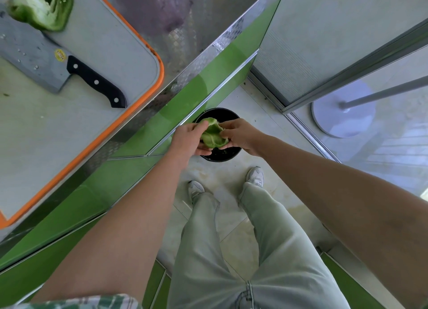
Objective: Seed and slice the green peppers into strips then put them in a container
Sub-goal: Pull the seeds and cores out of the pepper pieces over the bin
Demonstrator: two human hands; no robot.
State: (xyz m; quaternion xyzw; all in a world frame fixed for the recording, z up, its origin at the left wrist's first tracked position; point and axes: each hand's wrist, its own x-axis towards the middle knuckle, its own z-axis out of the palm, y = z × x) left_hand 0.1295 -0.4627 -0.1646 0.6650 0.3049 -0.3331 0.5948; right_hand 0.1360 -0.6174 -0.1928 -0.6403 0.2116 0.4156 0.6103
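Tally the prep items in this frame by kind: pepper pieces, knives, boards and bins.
Green pepper pieces: 2, the board pepper half and the held pepper half, gripped by the left hand and right hand
Cleaver: 1
Cutting board: 1
Black bin: 1
Total: 5

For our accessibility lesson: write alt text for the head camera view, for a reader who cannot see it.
A left hand and right hand grip a green pepper half over a black bin on the floor. On the counter, a cleaver and a second pepper half lie on an orange-rimmed cutting board.
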